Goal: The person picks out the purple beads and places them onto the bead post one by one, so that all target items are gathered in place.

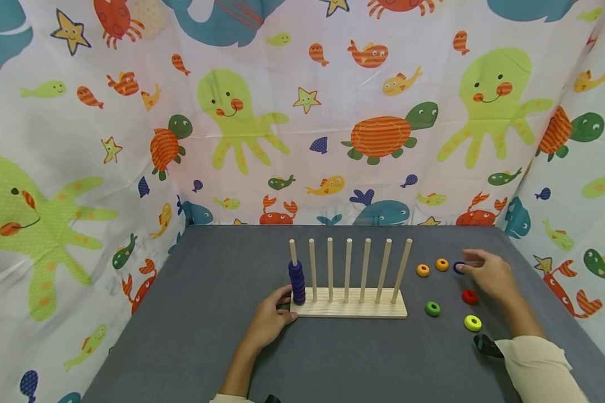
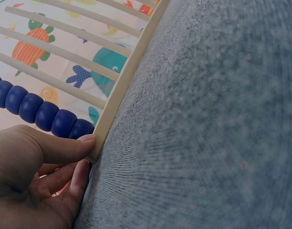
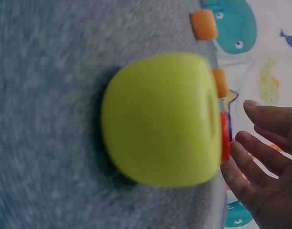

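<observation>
A wooden peg stand (image 1: 349, 305) has several upright pegs on a flat base. Blue rings (image 1: 296, 282) are stacked on its leftmost peg. My left hand (image 1: 269, 320) pinches the left end of the base, thumb on top and fingers beneath, as the left wrist view (image 2: 45, 167) shows. At the right, my right hand (image 1: 489, 273) reaches over a dark blue ring (image 1: 457, 267) lying on the table, fingertips close to it. In the right wrist view its thumb and fingers (image 3: 260, 152) are apart; whether they touch the ring is hard to tell.
Loose rings lie right of the stand: two orange ones (image 1: 422, 271) (image 1: 441, 265), a red ring (image 1: 469, 296), a green ring (image 1: 432, 308) and a yellow ring (image 1: 473, 323). The grey table (image 1: 206, 268) is bordered by a sea-animal curtain (image 1: 292, 134).
</observation>
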